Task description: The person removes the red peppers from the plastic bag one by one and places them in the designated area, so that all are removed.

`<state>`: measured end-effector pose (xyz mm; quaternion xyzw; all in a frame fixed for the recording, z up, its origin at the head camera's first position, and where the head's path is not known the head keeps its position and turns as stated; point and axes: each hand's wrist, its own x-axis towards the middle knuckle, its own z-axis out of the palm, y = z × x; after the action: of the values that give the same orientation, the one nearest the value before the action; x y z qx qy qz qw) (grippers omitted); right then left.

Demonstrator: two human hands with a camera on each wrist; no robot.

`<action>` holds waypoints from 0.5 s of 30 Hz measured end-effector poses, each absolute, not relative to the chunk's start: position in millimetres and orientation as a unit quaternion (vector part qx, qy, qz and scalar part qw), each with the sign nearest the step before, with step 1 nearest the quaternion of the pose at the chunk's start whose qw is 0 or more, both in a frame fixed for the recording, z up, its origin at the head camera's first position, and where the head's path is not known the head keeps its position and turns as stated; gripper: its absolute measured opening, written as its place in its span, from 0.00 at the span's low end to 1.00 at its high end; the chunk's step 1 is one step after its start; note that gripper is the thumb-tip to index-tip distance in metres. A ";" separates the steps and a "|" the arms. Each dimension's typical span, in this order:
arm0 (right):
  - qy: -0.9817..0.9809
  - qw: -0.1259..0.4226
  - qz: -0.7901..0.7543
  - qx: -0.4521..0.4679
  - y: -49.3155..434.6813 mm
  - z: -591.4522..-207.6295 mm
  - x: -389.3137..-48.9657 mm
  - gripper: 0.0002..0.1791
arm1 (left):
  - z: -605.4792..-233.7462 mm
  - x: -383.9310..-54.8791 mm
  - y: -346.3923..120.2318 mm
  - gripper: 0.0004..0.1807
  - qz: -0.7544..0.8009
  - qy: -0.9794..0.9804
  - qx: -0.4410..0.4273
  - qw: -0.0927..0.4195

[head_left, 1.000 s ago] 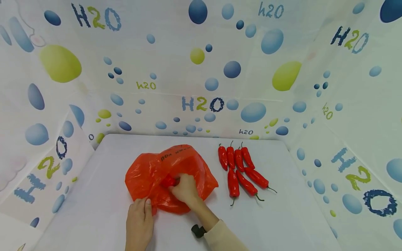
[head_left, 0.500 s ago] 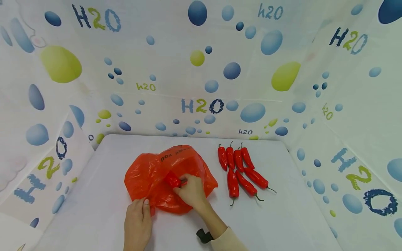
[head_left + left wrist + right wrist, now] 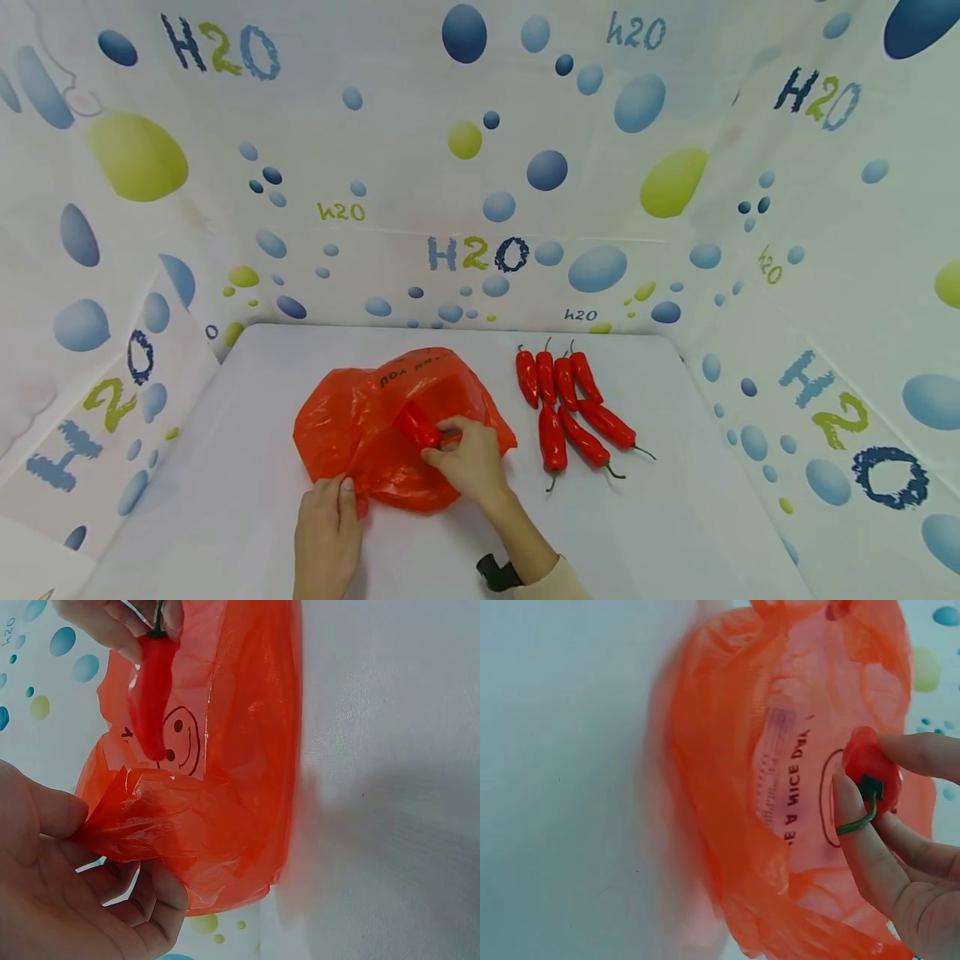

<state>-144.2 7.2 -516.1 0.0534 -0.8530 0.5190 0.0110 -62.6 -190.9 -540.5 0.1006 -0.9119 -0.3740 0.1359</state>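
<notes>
An orange-red plastic bag (image 3: 337,417) with printed lettering lies on the white table, its mouth toward me. My left hand (image 3: 327,525) pinches the bag's near left edge between thumb and fingers; the left wrist view shows the gathered plastic (image 3: 142,817) in its grip. In my right hand (image 3: 474,462) a red chili pepper (image 3: 420,425) is held by its stem end, over the bag's opening. The right wrist view shows the pepper (image 3: 871,769) between thumb and fingers, its green stem curving along one finger. A smiling face is printed inside the bag (image 3: 184,739).
Right of the bag, several red chili peppers (image 3: 553,442) lie in two rows on the white table (image 3: 675,517). A white sheet (image 3: 360,275) with blue and green spots rises behind and at both sides. A dark device (image 3: 497,573) sits at my right wrist.
My right hand has drawn back toward me and to the right with the chili pepper, which now shows more fully out of the bag's folds. The left hand keeps its hold on the bag.
</notes>
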 end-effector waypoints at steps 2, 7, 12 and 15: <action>-0.847 0.016 0.529 0.050 10.4 -512.6 -141.5 0.21 | -540.8 -62.6 -191.2 0.21 -0.375 -0.911 0.103 0.135; -0.838 0.020 0.544 0.045 18.5 -507.9 -136.3 0.21 | -538.9 -62.4 -191.8 0.22 -0.373 -0.913 0.107 0.122; -0.835 0.028 0.547 0.047 25.4 -509.5 -131.3 0.21 | -537.3 -61.7 -193.5 0.21 -0.373 -0.914 0.105 0.117; -0.835 0.045 0.547 0.048 28.6 -512.1 -127.2 0.21 | -536.9 -61.3 -194.9 0.21 -0.373 -0.915 0.102 0.114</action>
<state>-127.2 28.6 -512.1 0.0477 -0.8348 0.5467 0.0450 -61.3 -194.9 -536.9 0.1023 -0.9149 -0.3734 0.1138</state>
